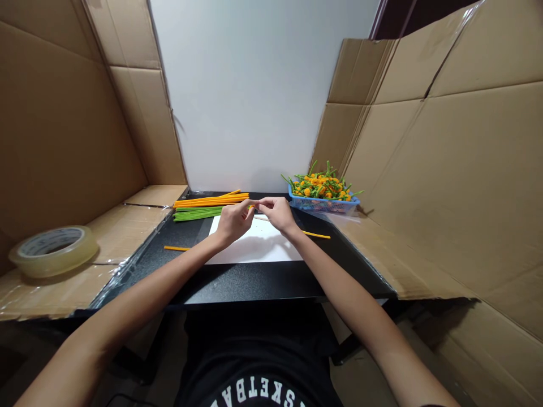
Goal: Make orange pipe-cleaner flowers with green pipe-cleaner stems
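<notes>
Over a white sheet of paper [237, 251], my left hand [234, 222] and my right hand [277, 213] meet with their fingertips pinched together. A small bit of an orange pipe cleaner [251, 208] shows between them, mostly covered by the fingers. Both hands are closed on it. To the left of my hands lie a bundle of orange pipe cleaners [212, 200] and, nearer me, a bundle of green pipe cleaners [197, 213]. Single orange pipe cleaners rest on the table, one at the left [176, 248] and one at the right [317, 234].
A blue basket [326, 204] heaped with orange and green pipe-cleaner pieces [320, 185] stands at the back right of the black table [254, 282]. A roll of clear tape [54, 250] lies on cardboard at the left. Cardboard walls [458, 169] rise on both sides.
</notes>
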A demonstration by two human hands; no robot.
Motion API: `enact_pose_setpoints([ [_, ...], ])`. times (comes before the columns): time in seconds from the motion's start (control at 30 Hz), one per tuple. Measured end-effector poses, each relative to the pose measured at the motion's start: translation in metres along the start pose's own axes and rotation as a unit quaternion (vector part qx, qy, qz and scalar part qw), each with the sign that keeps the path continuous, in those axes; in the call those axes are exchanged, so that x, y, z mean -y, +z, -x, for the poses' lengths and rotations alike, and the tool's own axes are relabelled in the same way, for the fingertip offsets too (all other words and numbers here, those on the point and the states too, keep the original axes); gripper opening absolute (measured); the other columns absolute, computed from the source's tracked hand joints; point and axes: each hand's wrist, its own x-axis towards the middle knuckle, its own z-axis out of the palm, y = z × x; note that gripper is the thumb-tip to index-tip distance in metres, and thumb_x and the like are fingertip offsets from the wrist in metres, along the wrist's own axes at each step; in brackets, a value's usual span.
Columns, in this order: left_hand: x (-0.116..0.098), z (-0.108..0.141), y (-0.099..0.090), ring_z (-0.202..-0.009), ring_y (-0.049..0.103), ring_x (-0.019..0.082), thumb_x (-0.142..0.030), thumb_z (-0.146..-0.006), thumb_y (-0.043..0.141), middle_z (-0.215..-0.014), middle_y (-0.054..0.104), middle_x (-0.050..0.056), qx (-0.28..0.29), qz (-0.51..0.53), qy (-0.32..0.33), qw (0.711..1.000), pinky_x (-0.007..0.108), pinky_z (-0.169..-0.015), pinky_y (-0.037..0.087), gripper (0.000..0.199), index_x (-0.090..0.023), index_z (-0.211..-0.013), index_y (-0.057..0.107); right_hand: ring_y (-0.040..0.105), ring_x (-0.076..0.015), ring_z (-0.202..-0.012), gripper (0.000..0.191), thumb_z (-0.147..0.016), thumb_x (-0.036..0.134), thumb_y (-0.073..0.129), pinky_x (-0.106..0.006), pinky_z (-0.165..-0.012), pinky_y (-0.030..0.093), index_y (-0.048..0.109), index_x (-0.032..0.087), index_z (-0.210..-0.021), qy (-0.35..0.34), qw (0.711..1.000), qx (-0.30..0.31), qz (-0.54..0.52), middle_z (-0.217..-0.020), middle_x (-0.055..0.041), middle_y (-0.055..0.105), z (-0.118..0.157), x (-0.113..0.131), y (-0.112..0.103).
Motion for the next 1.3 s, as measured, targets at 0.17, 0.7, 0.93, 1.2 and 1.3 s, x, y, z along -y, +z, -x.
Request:
enact_pose_setpoints([
  [0.17, 0.002, 0.001, 0.001, -0.054, 0.065, 0.012, -0.035, -0.092, 0.064, -0.068, 0.071, -0.002, 0.037, 0.051, -0.051, 0.997, 0.021, -0.055, 0.047, 0.023, -0.021, -0.11, 0.064, 0.069, -0.0197, -0.072, 0.009, -0.075, 0.025, 0.073, -0.031, -0.07, 0.052, 0.08, 0.019, -0.077, -0.001, 1.0, -0.012, 0.005, -0.076, -0.0062, 0.077, -0.001, -0.004, -0.001],
  [0.7, -0.008, -0.002, 0.005, -0.059, 0.069, 0.013, -0.033, -0.095, 0.062, -0.068, 0.072, 0.0, 0.035, 0.158, -0.145, 0.976, 0.021, -0.053, 0.048, 0.016, -0.02, -0.087, 0.057, 0.069, -0.0202, -0.073, 0.016, -0.073, 0.032, 0.074, -0.033, -0.073, 0.053, 0.078, 0.018, -0.079, 0.002, 0.998, -0.04, -0.043, -0.079, -0.0069, 0.077, -0.001, -0.007, 0.0],
  [0.93, -0.003, 0.0, 0.0, -0.08, 0.071, 0.017, -0.026, -0.093, 0.062, -0.097, 0.075, 0.005, 0.038, -0.032, -0.008, 0.999, 0.024, -0.061, 0.047, 0.028, -0.023, -0.121, 0.059, 0.07, -0.0211, -0.074, 0.01, -0.077, 0.027, 0.074, -0.033, -0.074, 0.053, 0.08, 0.019, -0.078, -0.027, 0.999, -0.026, 0.023, -0.081, -0.0073, 0.078, 0.0, 0.002, -0.003],
  [1.2, 0.006, -0.007, -0.011, -0.085, 0.064, 0.019, -0.028, -0.098, 0.056, -0.095, 0.069, 0.007, 0.03, -0.171, 0.174, 0.969, 0.027, -0.061, 0.044, 0.017, -0.023, -0.107, 0.07, 0.071, -0.0181, -0.073, 0.017, -0.081, 0.014, 0.065, -0.026, -0.069, 0.051, 0.081, 0.016, -0.08, -0.055, 0.991, 0.024, 0.116, -0.078, -0.0053, 0.078, 0.001, 0.005, -0.007],
  [1.3, 0.009, -0.008, -0.012, -0.086, 0.063, 0.019, -0.026, -0.098, 0.055, -0.093, 0.069, 0.007, 0.042, -0.183, 0.197, 0.962, 0.028, -0.064, 0.046, 0.016, -0.022, -0.104, 0.069, 0.072, -0.0184, -0.074, 0.016, -0.081, 0.012, 0.065, -0.026, -0.069, 0.051, 0.081, 0.016, -0.079, -0.045, 0.991, 0.034, 0.122, -0.079, -0.0054, 0.079, 0.0, 0.005, -0.008],
])
